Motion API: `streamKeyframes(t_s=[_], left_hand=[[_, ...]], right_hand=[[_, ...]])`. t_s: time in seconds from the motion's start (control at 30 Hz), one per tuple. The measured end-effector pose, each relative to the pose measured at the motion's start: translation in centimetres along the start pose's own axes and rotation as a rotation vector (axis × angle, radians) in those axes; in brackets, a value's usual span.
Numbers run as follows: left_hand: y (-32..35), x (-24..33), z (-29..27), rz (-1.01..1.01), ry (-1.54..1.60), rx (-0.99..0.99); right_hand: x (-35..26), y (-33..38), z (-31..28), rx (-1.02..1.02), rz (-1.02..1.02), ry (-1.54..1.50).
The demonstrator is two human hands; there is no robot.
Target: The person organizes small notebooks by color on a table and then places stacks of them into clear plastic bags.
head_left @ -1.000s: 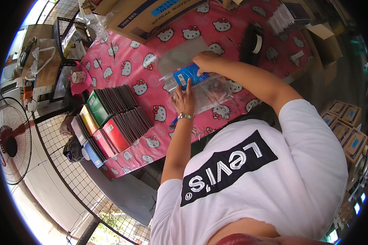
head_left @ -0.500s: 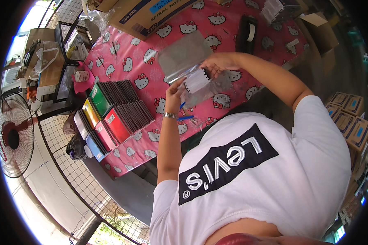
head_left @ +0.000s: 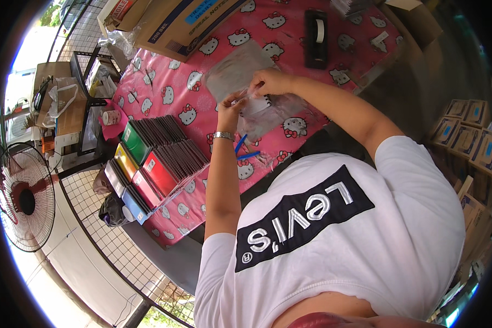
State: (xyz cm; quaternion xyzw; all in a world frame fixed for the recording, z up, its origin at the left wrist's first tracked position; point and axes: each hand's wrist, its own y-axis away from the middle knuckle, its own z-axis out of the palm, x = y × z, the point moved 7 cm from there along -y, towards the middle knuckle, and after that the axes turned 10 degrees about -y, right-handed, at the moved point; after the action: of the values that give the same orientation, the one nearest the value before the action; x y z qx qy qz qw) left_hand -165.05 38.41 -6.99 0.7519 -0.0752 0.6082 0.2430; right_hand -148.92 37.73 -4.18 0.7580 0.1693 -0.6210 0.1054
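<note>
Both hands — left hand (head_left: pixel 230 106), right hand (head_left: pixel 269 82) — now grip the clear bag (head_left: pixel 268 112) higher, closer together than before.

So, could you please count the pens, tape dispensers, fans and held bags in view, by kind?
Slim blue plastic pens: 2
Black plastic tape dispenser: 1
Round wire-caged standing fan: 1
Clear plastic bag, held: 1
Total: 5

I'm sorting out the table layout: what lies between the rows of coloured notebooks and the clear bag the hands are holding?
In the head view, only bare pink tablecloth separates the notebooks from the clear bag.
</note>
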Motion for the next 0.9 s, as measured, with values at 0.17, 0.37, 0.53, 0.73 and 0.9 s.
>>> streamKeyframes(t_s=[0.17,0.37,0.53,0.73,0.9], left_hand=[[1.5,5.9,1.2,0.441,-0.911,0.214],[4.3,7.0,1.2,0.522,-0.768,-0.085],[5.4,5.2,1.4,0.651,-0.911,-0.083],[4.0,3.7,-0.1,0.365,-0.695,0.238],[2.5,0.1,-1.7,-0.008,-0.595,0.232]], right_hand=[[-1.9,1.7,0.3,0.165,-0.109,0.166],[-5.0,5.0,0.9,-0.008,-0.317,0.238],[-6.8,6.1,2.5,0.005,-0.408,0.447],[-4.0,5.6,2.8,0.436,-0.181,0.457],[-3.2,4.9,-0.2,0.656,-0.241,0.372]])
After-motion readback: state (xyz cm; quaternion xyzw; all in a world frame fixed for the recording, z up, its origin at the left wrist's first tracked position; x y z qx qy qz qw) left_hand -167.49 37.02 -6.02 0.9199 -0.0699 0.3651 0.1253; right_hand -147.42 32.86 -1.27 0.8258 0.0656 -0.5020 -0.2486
